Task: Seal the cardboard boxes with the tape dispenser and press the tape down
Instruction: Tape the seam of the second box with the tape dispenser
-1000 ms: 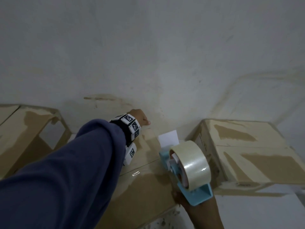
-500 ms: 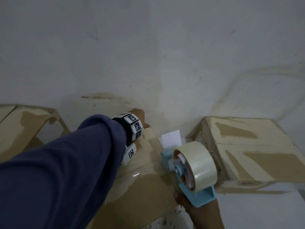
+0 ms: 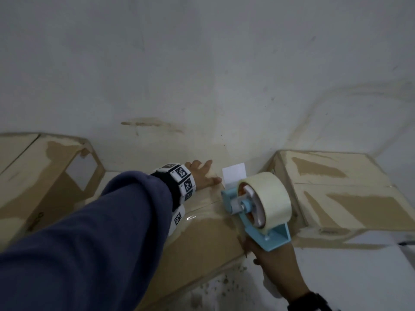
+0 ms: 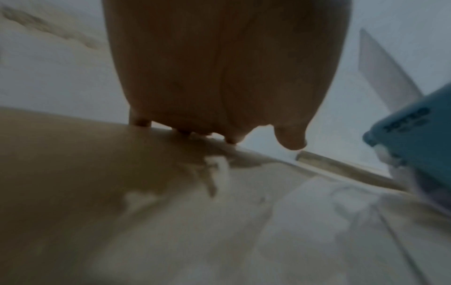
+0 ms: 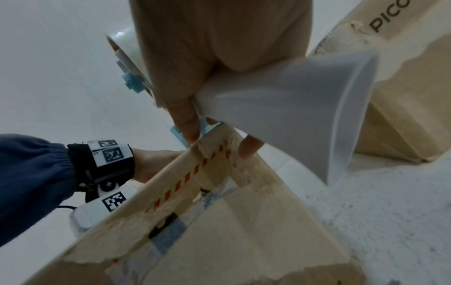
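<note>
The middle cardboard box point(image 3: 202, 239) lies in front of me with a strip of clear tape point(image 3: 190, 217) shining on its top. My left hand point(image 3: 202, 176) rests at the box's far edge with fingers spread and straight, pressing on the top; in the left wrist view the fingertips point(image 4: 231, 139) touch that edge. My right hand point(image 3: 269, 261) grips the handle point(image 5: 280, 104) of the blue tape dispenser point(image 3: 258, 209), which sits on the box's right end. Its tape roll point(image 3: 269, 198) faces up and its white front plate point(image 3: 233, 176) points at the wall.
A second cardboard box point(image 3: 336, 198) stands close on the right, nearly touching the dispenser. On the left is another box point(image 3: 45, 176) with a raised flap. A white wall point(image 3: 202, 63) rises right behind the boxes. A pale surface point(image 3: 359, 283) shows at the lower right.
My left hand, bunched at the far edge before, now lies with fingers spread on the box top. The dispenser has shifted a little toward the far edge.
</note>
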